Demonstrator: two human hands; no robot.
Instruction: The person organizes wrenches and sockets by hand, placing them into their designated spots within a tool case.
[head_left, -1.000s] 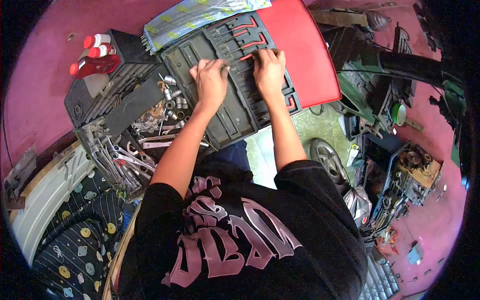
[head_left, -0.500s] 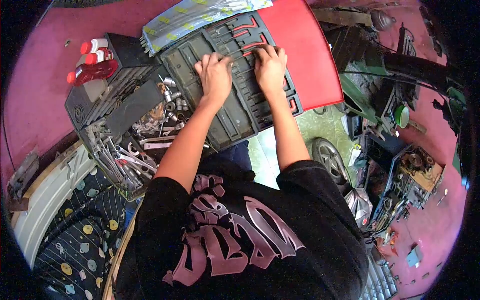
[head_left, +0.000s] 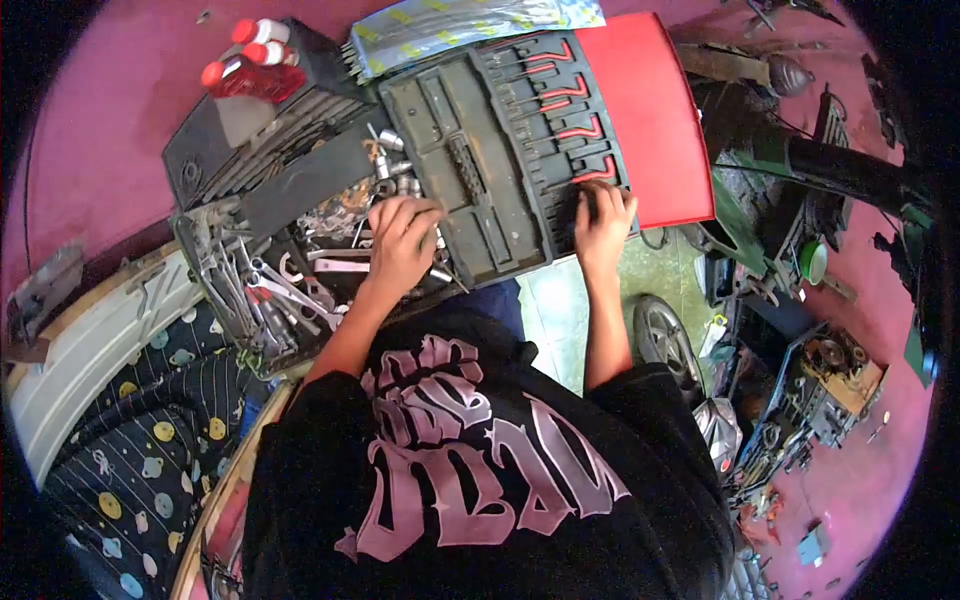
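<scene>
A black plastic tool tray [head_left: 463, 240] lies in front of me, its right part lined with slots. Several red-handled tools with bent grips and thin metal ends, such as the lowest red-handled tool [head_left: 597, 170], lie in a column of slots. My right hand [head_left: 606, 225] is over the slots just below that tool, fingers bent down and somewhat apart; I see nothing held in it. My left hand [head_left: 400, 245] hovers by the tray's left edge, near the loose sockets [head_left: 392, 140]. Its fingers are loosely bent with nothing visible in them.
A red panel [head_left: 655, 120] adjoins the tray's right side; a blue-and-yellow packet [head_left: 470, 30] lies along its top. Wrenches [head_left: 285, 290] fill a box at left, below red-capped bottles [head_left: 255, 75]. A wheel [head_left: 668, 335] stands on the floor at right.
My left hand has left the red-handled tools and moved down and left, off the slots. My right hand has shifted lower along them. The view has turned, uncovering more of the tray.
</scene>
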